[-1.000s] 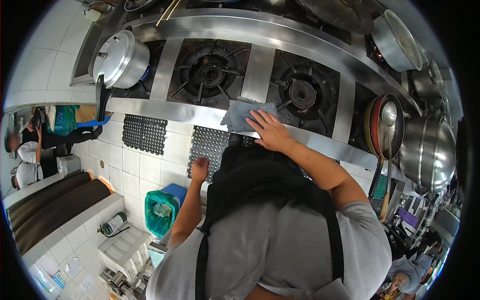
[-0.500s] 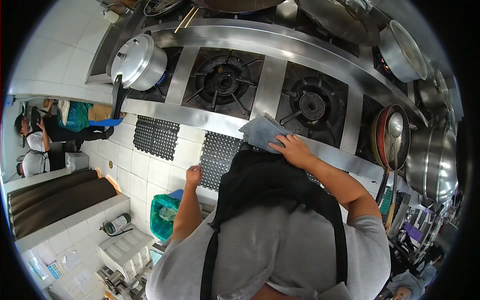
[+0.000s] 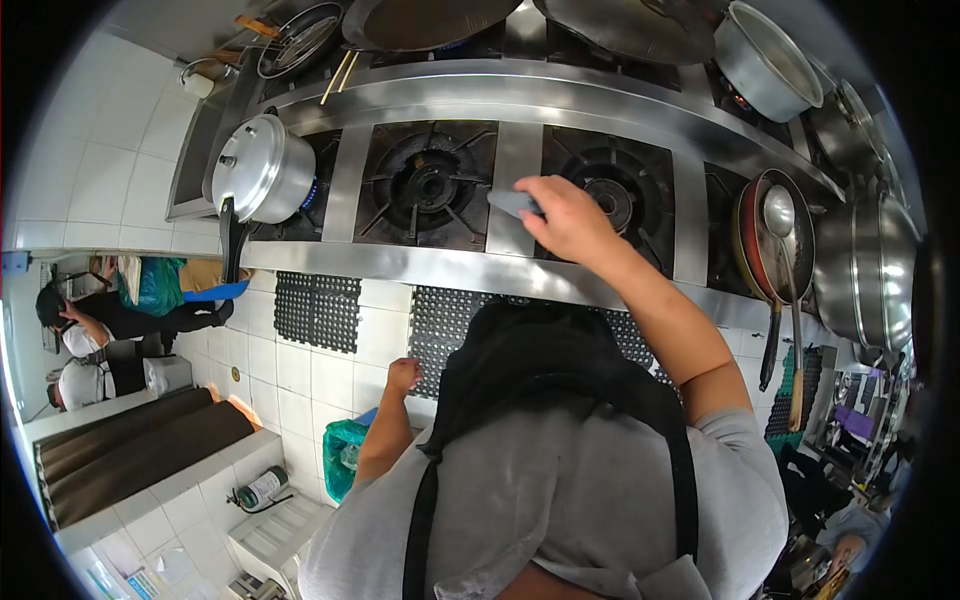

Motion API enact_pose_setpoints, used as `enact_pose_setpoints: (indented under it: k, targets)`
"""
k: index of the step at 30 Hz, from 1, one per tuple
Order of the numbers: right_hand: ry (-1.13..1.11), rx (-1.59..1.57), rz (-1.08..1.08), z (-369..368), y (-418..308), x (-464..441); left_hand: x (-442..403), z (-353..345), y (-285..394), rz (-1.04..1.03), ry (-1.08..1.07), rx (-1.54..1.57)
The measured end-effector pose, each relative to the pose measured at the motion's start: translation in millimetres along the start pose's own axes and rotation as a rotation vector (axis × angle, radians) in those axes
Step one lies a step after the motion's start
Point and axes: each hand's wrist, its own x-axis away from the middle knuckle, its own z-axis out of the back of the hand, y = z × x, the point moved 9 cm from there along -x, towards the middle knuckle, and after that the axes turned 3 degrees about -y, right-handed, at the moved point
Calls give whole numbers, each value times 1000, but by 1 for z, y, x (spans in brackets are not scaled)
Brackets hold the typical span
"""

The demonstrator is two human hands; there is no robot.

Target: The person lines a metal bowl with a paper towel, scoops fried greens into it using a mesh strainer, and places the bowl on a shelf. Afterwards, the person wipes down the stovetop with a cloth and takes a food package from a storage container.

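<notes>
The stove (image 3: pixel 400 260) spans the view; the top edge cuts off its back row, where a wide pan (image 3: pixel 437 22) shows only in part. A black apron (image 3: pixel 545 365) blocks the middle of the dark rubber mat (image 3: pixel 435 322) on the floor. At the far right, large steel pots (image 3: pixel 868 265) run toward the dark rim of the lens and are hard to tell apart. The pressure cooker (image 3: pixel 262 170), on the left, covers most of its burner, leaving a little blue flame in sight. The right hand (image 3: pixel 566 217) blocks part of the right-hand middle burner (image 3: pixel 606 200), its fingers bent and grasping a grey cloth (image 3: pixel 514 203). The left hand (image 3: pixel 403 375) is over the mat, its fingers curled into a loose fist, the palm hidden. Only one end of the cloth pokes out past the right fingers, over the steel strip between the two middle burners; whether it touches the metal I cannot tell
</notes>
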Motion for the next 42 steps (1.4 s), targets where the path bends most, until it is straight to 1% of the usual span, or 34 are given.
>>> enact_pose_setpoints:
  k: [1, 5, 6, 7, 9, 10, 11, 13, 14, 15, 17, 18, 20, 21, 23, 24, 25, 27, 29, 31, 33, 35, 36, 38, 40, 42]
  targets:
    - [2, 71, 75, -13, -3, 3, 2, 7, -7, 42, 42, 52]
    - [-335, 111, 36, -111, 19, 38, 0, 20, -13, 11, 87, 126]
    - [-445, 6, 17, -137, 27, 49, -9, 21, -22, 15, 77, 147]
    - [-461, 6, 29, -146, 25, 54, -7, 18, -24, 23, 82, 164]
    - [-625, -103, -23, -166, 21, 65, -9, 14, -27, -23, 106, 211]
    - [-683, -119, -61, -171, 25, 66, -12, 8, -31, -10, 37, 278]
    - [-700, -121, -53, -163, 18, 59, -5, 4, -31, 1, 43, 293]
    - [-760, -79, -126, -149, 20, 35, 12, -3, -23, 33, 42, 205]
    - [-759, -86, -186, -148, 33, 25, 11, -4, -29, 47, 39, 206]
    - [-763, -88, -182, -146, 35, 19, 13, -3, -32, 50, 44, 209]
    - [-176, 170, 72, -96, 19, -12, 20, -2, -33, 26, 51, 210]
    - [-175, 164, 83, -101, 21, -13, 23, 0, -33, 24, 62, 215]
    - [-141, 163, -36, -117, 40, -8, 37, 7, -40, 41, 103, 245]
    - [-142, 153, -26, -128, 42, 0, 42, 8, -44, 43, 117, 249]
    - [-238, 292, -45, -160, 49, 26, 56, 14, -57, 64, 186, 269]
    - [-345, 341, -67, -178, 58, 41, 62, 15, -64, 69, 225, 290]
    - [-345, 329, -56, -185, 65, 50, 69, 15, -72, 72, 240, 292]
    - [-262, 351, 29, -178, 58, 52, 90, 8, -76, 122, 267, 290]
    - [-248, 302, 25, -179, 57, 52, 115, 0, -87, 160, 298, 303]
    - [-203, 326, 26, -176, 60, 51, 131, -15, -90, 71, 269, 403]
    - [-200, 317, 28, -176, 60, 50, 150, -27, -98, 102, 327, 374]
    - [-194, 309, 18, -176, 60, 50, 166, -37, -104, 50, 318, 386]
    - [-201, 321, 0, -175, 60, 49, 172, -40, -113, 59, 321, 383]
    - [-224, 325, -37, -177, 62, 49, 176, -51, -124, 8, 260, 409]
    - [-230, 340, -62, -181, 62, 52, 160, -54, -169, 17, 213, 439]
    - [-231, 354, -120, -185, 67, 49, 145, -55, -187, 4, 158, 468]
